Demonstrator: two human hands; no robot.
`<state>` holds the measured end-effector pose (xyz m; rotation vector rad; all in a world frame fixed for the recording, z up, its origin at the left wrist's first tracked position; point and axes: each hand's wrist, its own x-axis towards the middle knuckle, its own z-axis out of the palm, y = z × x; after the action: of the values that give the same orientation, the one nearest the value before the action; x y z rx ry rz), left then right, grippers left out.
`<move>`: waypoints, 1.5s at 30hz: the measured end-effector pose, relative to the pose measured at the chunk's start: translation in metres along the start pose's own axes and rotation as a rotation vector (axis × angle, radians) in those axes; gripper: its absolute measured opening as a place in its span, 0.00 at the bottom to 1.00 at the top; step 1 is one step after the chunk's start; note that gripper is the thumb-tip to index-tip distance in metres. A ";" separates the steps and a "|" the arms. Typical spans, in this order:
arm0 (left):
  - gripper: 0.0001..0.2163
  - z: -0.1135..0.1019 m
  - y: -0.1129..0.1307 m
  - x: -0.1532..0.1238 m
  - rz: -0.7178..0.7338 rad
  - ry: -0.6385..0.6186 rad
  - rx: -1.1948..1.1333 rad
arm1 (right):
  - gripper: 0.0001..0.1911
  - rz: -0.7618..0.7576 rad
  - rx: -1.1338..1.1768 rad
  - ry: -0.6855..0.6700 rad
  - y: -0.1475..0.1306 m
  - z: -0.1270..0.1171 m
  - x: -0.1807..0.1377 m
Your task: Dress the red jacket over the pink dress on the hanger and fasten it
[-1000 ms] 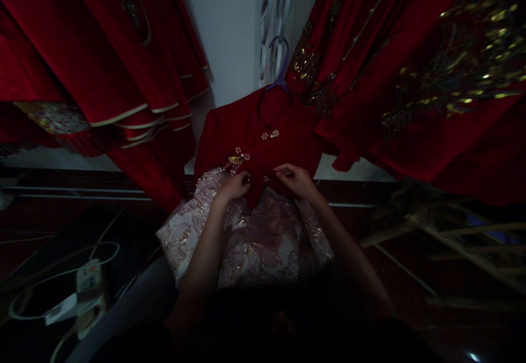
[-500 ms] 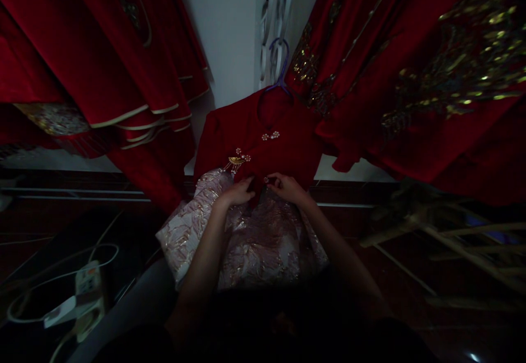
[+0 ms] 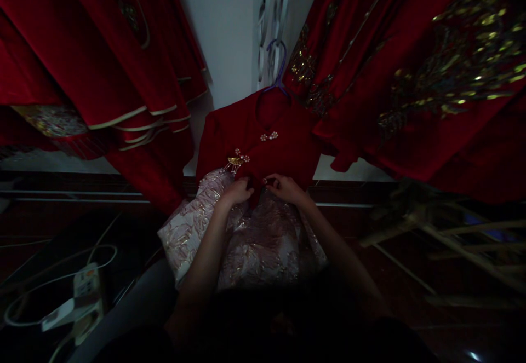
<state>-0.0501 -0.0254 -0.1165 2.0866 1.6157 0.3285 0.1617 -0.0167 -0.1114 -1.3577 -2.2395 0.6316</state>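
A red top (image 3: pixel 291 157) hangs on a purple hanger (image 3: pixel 281 70), its lower front spread before me. A beaded flower fastener (image 3: pixel 269 136) sits below its neckline. To the left is another beaded fastener with a gold fan-shaped ornament (image 3: pixel 235 161) and dangling beads. Shiny pale pink brocade cloth (image 3: pixel 258 253) lies below, under my forearms. My left hand (image 3: pixel 236 193) is closed on the top's red cloth, fingertips partly hidden. With thumb and forefinger, my right hand (image 3: pixel 286 189) pinches a small beaded fastener (image 3: pixel 265 181) at the front.
Red garments (image 3: pixel 135 78) with pale trim hang at the left; gold-sequined red ones (image 3: pixel 464 62) hang at the right. A power strip (image 3: pixel 87 297) with looping white cables lies at lower left. A wooden frame (image 3: pixel 447 242) stands at lower right. Behind the hanger is a pale wall (image 3: pixel 230 34).
Both hands keep almost the same place and grip on the red top. The view has shifted very slightly; nothing is let go or newly taken.
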 end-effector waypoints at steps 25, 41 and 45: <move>0.10 -0.003 -0.006 0.006 0.040 0.160 -0.317 | 0.08 -0.036 0.268 0.200 -0.015 0.033 0.006; 0.07 -0.007 0.002 0.003 0.023 0.148 -0.275 | 0.10 -0.023 0.256 0.239 -0.018 0.031 0.005; 0.10 -0.004 0.000 0.005 0.041 0.165 -0.268 | 0.09 -0.021 0.263 0.196 -0.017 0.024 0.005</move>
<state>-0.0507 -0.0198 -0.1140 1.9312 1.5247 0.7068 0.1339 -0.0230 -0.1197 -1.2076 -1.9376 0.7233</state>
